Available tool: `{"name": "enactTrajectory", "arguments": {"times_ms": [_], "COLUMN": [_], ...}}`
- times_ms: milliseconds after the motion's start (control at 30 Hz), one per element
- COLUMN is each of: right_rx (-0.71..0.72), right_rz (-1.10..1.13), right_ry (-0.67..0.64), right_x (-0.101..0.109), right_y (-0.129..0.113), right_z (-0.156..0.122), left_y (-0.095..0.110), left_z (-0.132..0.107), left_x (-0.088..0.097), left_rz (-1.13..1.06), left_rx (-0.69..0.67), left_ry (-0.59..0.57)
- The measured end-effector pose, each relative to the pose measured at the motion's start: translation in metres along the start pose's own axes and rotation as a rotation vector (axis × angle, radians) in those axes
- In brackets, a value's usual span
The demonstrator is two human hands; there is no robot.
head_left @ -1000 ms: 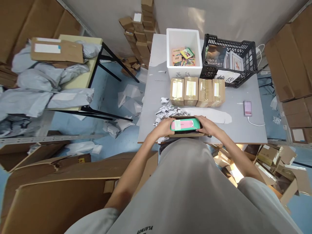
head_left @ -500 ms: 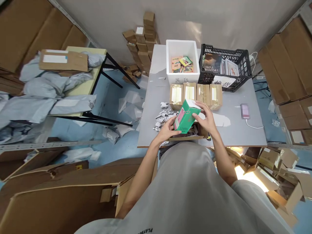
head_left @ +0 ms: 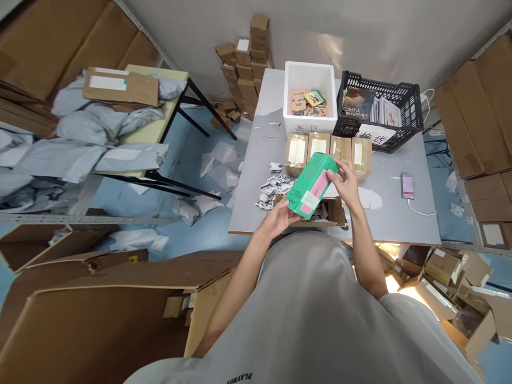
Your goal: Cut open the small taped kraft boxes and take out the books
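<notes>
A green box with a pink panel and a pale label (head_left: pixel 306 184) is held tilted between both hands, above the table's front edge. My left hand (head_left: pixel 279 220) grips its lower left end, fingers underneath. At its upper right end, my right hand (head_left: pixel 345 182) holds on with the thumb over the pink panel. Below the green box stands an open cardboard box (head_left: pixel 335 212) with crumpled paper inside, partly hidden. Crumpled printed paper (head_left: pixel 274 190) lies to its left. Behind, several taped brown cartons (head_left: pixel 362 154) stand in a row.
On the grey table (head_left: pixel 268 122) stand a white foam bin (head_left: pixel 310 126) with small colourful packs and a black crate (head_left: pixel 416 120) with books. A phone (head_left: pixel 408 186) on a cable lies to the right. Grey parcels (head_left: pixel 60 160) cover the left table. A large open carton (head_left: pixel 100 325) stands lower left.
The green box has been turned in my hands, so its pink-panelled face now points up towards me. Both hands have shifted their hold on it. The view has swung slightly left.
</notes>
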State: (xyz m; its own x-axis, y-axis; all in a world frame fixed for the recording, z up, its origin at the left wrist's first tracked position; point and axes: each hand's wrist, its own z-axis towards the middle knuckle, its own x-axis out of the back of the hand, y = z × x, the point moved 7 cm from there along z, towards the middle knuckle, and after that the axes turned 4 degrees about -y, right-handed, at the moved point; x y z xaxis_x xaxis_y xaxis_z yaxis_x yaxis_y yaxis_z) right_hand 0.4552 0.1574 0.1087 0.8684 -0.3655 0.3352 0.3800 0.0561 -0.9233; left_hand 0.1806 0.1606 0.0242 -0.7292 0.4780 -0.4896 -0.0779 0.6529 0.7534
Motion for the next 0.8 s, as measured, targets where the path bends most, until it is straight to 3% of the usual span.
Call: {"name": "enactTrajectory", "arguments": {"times_ms": [133,300,533,700,800], "right_rx": [-0.003,0.018,-0.005,-0.002,-0.031], "right_rz": [0.06,0.095,0.088,0.024,-0.104], "right_ry": [-0.019,-0.036,-0.081,0.03,0.015], "right_x": [-0.01,-0.022,-0.037,-0.049,-0.057], "right_y": [-0.003,-0.006,-0.01,-0.028,-0.037], "right_z": [0.0,-0.005,-0.01,-0.021,-0.025], "left_y": [-0.014,-0.023,-0.012,0.008,0.017], "left_z": [0.0,-0.004,-0.01,-0.01,-0.019], "left_x": [-0.007,-0.012,-0.012,-0.009,-0.014], "left_rz": [-0.08,-0.078,-0.025,0.205,0.377], "left_rx": [0.06,0.041,-0.107,-0.311,-0.446], "left_ry": [-0.001,0.025,0.038,0.199,0.353]}}
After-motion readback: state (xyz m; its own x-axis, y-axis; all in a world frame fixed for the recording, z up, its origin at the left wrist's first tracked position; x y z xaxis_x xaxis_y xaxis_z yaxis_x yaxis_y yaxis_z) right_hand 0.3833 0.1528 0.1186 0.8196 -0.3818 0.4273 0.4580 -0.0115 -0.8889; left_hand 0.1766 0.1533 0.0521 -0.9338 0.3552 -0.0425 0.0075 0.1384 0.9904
